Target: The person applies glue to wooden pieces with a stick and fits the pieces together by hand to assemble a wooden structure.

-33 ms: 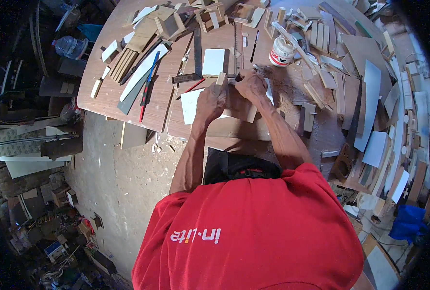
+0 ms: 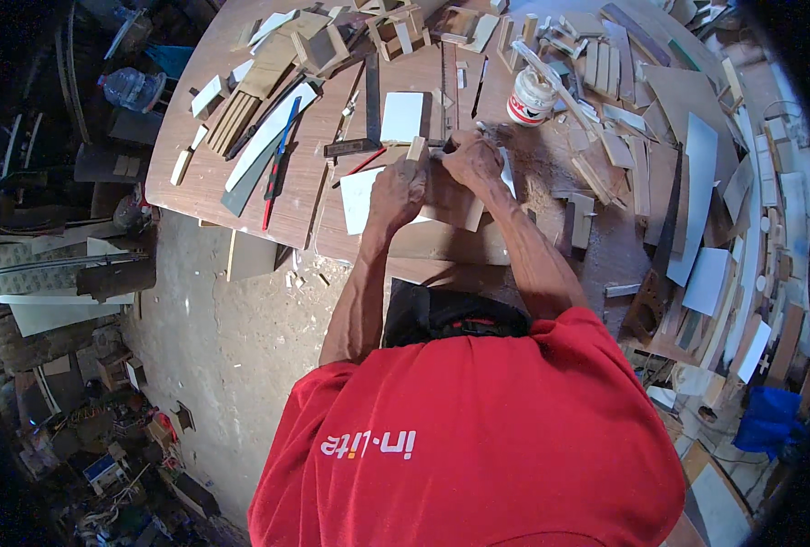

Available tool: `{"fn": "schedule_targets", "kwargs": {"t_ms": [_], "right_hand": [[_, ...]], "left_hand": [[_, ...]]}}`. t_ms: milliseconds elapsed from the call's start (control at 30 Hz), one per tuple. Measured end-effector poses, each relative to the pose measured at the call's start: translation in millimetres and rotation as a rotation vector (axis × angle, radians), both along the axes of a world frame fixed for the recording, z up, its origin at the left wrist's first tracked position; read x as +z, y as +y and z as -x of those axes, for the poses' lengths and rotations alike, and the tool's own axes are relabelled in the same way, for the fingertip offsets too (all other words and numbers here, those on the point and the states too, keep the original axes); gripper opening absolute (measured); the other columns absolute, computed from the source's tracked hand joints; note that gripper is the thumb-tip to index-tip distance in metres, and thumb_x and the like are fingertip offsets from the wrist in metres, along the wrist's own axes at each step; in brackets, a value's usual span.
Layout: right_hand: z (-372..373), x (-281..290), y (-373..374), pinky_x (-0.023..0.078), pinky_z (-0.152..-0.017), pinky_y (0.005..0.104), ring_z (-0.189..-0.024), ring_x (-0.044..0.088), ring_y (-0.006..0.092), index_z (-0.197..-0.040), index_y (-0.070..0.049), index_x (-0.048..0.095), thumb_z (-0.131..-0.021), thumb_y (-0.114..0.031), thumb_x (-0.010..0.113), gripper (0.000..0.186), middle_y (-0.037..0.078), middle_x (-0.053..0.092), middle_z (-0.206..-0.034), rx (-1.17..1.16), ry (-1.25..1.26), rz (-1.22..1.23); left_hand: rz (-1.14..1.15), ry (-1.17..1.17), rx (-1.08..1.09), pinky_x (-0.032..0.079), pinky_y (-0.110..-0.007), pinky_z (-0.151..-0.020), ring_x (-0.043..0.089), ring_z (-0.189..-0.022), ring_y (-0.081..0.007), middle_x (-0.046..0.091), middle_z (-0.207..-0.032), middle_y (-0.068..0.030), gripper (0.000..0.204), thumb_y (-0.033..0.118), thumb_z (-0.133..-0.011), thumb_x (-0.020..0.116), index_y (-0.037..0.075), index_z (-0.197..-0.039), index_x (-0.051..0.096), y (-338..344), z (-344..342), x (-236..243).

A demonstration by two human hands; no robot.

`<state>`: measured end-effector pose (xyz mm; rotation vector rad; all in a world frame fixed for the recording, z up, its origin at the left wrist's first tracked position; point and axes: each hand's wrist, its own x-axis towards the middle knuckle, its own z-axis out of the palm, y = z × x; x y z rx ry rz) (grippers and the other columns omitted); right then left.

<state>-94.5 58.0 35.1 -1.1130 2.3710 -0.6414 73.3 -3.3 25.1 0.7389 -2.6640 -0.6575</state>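
Observation:
At the table's near edge, my left hand [image 2: 400, 193] closes around a small wooden block [image 2: 417, 149], whose pale end sticks up past the fingers. My right hand [image 2: 474, 162] is curled just beside it, fingers bent at the far side; what they pinch is hidden. Between and below both hands lies a brown wooden panel [image 2: 449, 199]. A white sheet [image 2: 358, 199] shows from under the work on the left. Just beyond the hands is a white-faced board [image 2: 403, 117], with a try square [image 2: 351, 147] and a red pencil [image 2: 363, 168] to its left.
A white glue tub [image 2: 530, 100] with a stick across it stands beyond my right hand. Left on the worktable [image 2: 186, 182] lie a blue-and-red hacksaw blade or cutter [image 2: 280, 164] and stacked wood strips [image 2: 232, 121]. Offcuts crowd the right, near a handsaw [image 2: 653, 296].

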Motion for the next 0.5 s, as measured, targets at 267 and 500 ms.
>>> {"fn": "schedule_targets", "kwargs": {"t_ms": [267, 500], "right_hand": [[4, 11, -3, 0.054, -0.081, 0.0434, -0.097, 0.067, 0.0365, -0.103, -0.008, 0.069, -0.070, -0.021, 0.063, 0.036, 0.021, 0.069, -0.101, 0.046, -0.084, -0.092], [2, 11, -10, 0.054, -0.082, 0.0437, -0.098, 0.067, 0.0367, -0.103, -0.006, 0.069, -0.067, -0.017, 0.062, 0.038, 0.022, 0.069, -0.103, 0.051, -0.093, -0.145]], "left_hand": [[-0.043, 0.047, 0.062, 0.048, -0.053, -0.070, 0.060, -0.082, -0.0465, 0.063, -0.087, -0.0258, 0.027, 0.025, -0.092, 0.051, 0.002, -0.104, 0.058, 2, -7, -3], [-0.087, 0.049, 0.090, 0.048, -0.053, -0.070, 0.059, -0.081, -0.0469, 0.063, -0.085, -0.0250, 0.026, 0.026, -0.090, 0.051, 0.002, -0.097, 0.058, -1, -4, -8]]}}
